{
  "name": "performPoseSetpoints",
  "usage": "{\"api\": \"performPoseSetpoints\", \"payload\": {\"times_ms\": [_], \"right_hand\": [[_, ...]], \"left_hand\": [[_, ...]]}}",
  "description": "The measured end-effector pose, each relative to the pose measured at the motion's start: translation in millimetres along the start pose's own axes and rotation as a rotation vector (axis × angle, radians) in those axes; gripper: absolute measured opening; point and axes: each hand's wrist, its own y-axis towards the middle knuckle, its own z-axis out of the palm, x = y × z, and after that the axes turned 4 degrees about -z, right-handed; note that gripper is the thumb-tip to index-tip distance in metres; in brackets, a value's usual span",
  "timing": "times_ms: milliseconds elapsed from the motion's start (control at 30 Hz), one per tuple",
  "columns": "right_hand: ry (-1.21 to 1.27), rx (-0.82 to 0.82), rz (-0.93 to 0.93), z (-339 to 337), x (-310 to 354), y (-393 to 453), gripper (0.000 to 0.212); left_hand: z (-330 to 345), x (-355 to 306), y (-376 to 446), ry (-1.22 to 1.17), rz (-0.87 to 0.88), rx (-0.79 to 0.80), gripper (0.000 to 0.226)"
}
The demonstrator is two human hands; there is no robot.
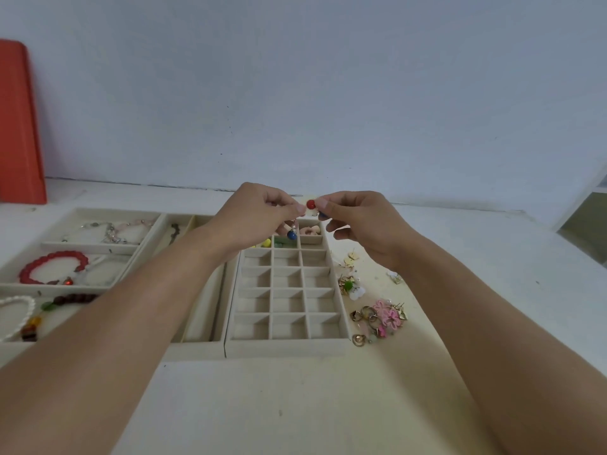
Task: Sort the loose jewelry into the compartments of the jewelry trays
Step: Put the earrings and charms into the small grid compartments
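One small round glossy red bead (pixel 310 204) sits between both hands, raised above the far end of the grid tray (pixel 287 348). Left hand (pixel 262 213) pinches narrow, thumb and forefinger tips at the bead's left side; a blue bead drop (pixel 291 235) hangs below those fingers. Right hand (pixel 358 221) also pinches tight at the bead's right side, other fingers curled under; a bit of blue shows just below its fingertips, can't tell what. Both forearms bare, reaching forward, wrists angled inward.

Grid tray is beige, velvety, square cells in three columns; most near cells bare, far cells hold a pink piece (pixel 308 230) and yellow and green bits. Left of it, touching, a larger beige tray (pixel 197 351) with long compartments: red bead bracelet (pixel 52 266), white pearl bracelet (pixel 18 310), dark bead strand (pixel 74 298), pale chain bracelets (pixel 110 231). Right of the grid tray, loose pile on the cream tabletop (pixel 295 405): pink flower earrings (pixel 389 315), gold rings (pixel 363 315), gold studs (pixel 351 257). Orange-red flat panel (pixel 19 126) leans against the wall far left.
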Motion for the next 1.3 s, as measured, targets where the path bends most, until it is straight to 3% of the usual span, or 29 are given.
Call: {"api": "performPoseSetpoints", "payload": {"times_ms": [67,200,433,767,900,1300], "right_hand": [[-0.098,-0.031,-0.028,-2.4,-2.7,2.1,0.015],[-0.633,-0.041,-0.125,-5.9,-6.3,9.0,0.019],[-0.984,0.139,-0.097,13.0,-8.7,19.5,0.019],[-1.044,0.177,-0.089,16.6,-13.8,24.0,0.019],[-1.024,0.156,-0.158,14.5,-13.3,23.0,0.009],[-1.05,0.133,-0.205,13.5,-14.9,23.4,0.013]], "left_hand": [[0.0,1.9,0.1,0.037,-0.013,-0.014,0.007],[-4.1,1.9,1.2,-0.027,-0.009,-0.088,0.005],[-9.8,-2.4,0.9,-0.041,0.02,-0.113,0.003],[-10.6,-2.7,2.6,-0.022,0.008,-0.095,0.002],[-10.5,-2.8,2.5,-0.04,-0.003,-0.093,0.002],[-10.7,-2.6,2.6,-0.039,-0.013,-0.09,0.004]]}}
